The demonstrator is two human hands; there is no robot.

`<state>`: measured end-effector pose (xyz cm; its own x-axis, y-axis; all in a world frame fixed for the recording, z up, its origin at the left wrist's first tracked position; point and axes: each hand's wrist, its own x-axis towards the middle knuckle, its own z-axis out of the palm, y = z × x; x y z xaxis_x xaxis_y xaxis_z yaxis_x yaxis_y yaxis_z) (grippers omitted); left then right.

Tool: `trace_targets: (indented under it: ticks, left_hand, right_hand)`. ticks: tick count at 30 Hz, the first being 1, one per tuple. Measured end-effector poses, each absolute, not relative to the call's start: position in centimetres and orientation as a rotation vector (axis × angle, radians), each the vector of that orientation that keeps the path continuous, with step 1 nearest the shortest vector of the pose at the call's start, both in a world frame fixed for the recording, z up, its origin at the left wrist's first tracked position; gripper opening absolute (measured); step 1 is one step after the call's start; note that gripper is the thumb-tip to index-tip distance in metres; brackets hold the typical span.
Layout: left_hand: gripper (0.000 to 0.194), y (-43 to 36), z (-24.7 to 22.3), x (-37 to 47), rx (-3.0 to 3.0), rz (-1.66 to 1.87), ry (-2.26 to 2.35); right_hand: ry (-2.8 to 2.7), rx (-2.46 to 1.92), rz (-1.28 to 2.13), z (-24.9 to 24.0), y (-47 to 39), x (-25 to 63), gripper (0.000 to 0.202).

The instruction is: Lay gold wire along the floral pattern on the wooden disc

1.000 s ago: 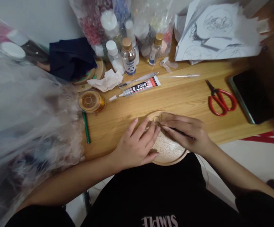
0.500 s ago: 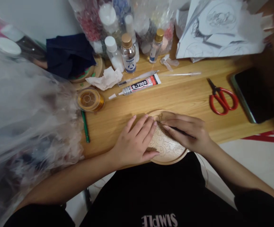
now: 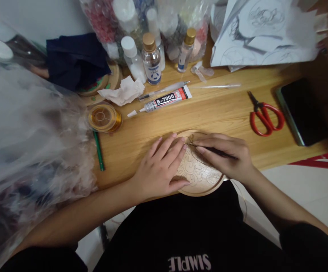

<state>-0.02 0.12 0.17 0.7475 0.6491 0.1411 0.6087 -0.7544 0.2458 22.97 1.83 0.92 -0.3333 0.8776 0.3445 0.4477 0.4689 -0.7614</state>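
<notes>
A round wooden plate (image 3: 206, 177) with a raised rim lies at the table's front edge, a curling floral pattern drawn in thin lines over its face. Fingers spread, my left hand (image 3: 159, 164) rests flat across the plate's left side. My right hand (image 3: 228, 155) pinches dark, slim tweezers (image 3: 222, 152), whose tip meets the plate's upper part close to my left fingertips. Whether a bit of wire sits in the tip is too small to tell. A thin gold wire (image 3: 245, 204) hangs in a loop below the plate's right side.
Red-handled pliers (image 3: 266, 118) and a phone (image 3: 302, 113) lie to the right. Behind are a B-7000 glue tube (image 3: 166, 99), small bottles (image 3: 151, 60) and drawn papers (image 3: 254, 37). On the left sit a gold wire spool (image 3: 104, 117), a green pen (image 3: 99, 153) and plastic bags (image 3: 33, 124).
The view has shifted slightly. The tweezers in my right hand show more plainly and lie a little differently; my left hand stays spread on the plate.
</notes>
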Motion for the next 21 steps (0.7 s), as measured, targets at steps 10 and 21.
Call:
trace_targets:
  ticks: [10,21]
  left_hand:
    - [0.073,0.20,0.41,0.02,2.752,0.320,1.010]
    - [0.074,0.21,0.28,0.06,2.733,0.338,0.990]
  right_hand:
    - [-1.943,-1.101,0.746,1.07,1.77,22.99,0.016]
    - [-2.005,-1.049,0.715,1.04,1.97,23.18,0.017]
